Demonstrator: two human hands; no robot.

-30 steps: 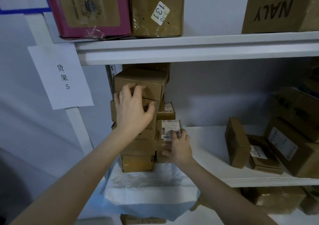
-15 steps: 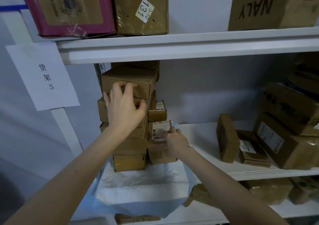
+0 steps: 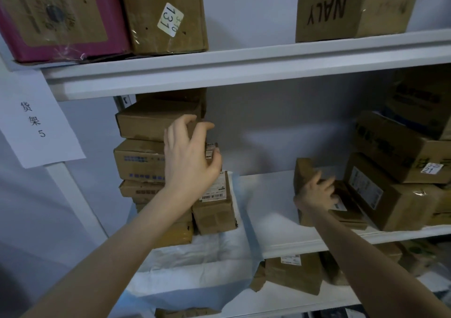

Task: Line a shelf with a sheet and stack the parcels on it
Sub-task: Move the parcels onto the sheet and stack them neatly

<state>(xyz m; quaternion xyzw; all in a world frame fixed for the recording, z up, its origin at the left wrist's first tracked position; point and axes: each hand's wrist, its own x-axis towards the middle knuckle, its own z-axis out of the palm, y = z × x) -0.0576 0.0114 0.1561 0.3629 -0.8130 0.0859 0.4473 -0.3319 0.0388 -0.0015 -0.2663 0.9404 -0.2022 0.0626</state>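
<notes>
A tall stack of brown parcels [image 3: 140, 158] stands at the left end of the middle shelf [image 3: 268, 195], on a white and blue sheet [image 3: 195, 256] that hangs over the shelf's front edge. A labelled parcel [image 3: 216, 210] sits at the stack's right side. My left hand [image 3: 189, 156] hovers in front of the stack with its fingers loosely curled, holding nothing. Further right, my right hand [image 3: 314, 193] grips an upright brown parcel [image 3: 302, 171] that stands on the bare shelf; this hand is blurred.
Large cartons [image 3: 395, 195] fill the shelf's right end, with a flat parcel [image 3: 349, 210] in front of them. The upper shelf [image 3: 244, 61] carries a pink box [image 3: 56, 17] and brown boxes. More parcels [image 3: 292, 273] lie below. A paper sign [image 3: 34, 122] hangs on the left post.
My right hand left the labelled parcel in the stack and moved right to the upright parcel. My left hand slid right, off the stack's front.
</notes>
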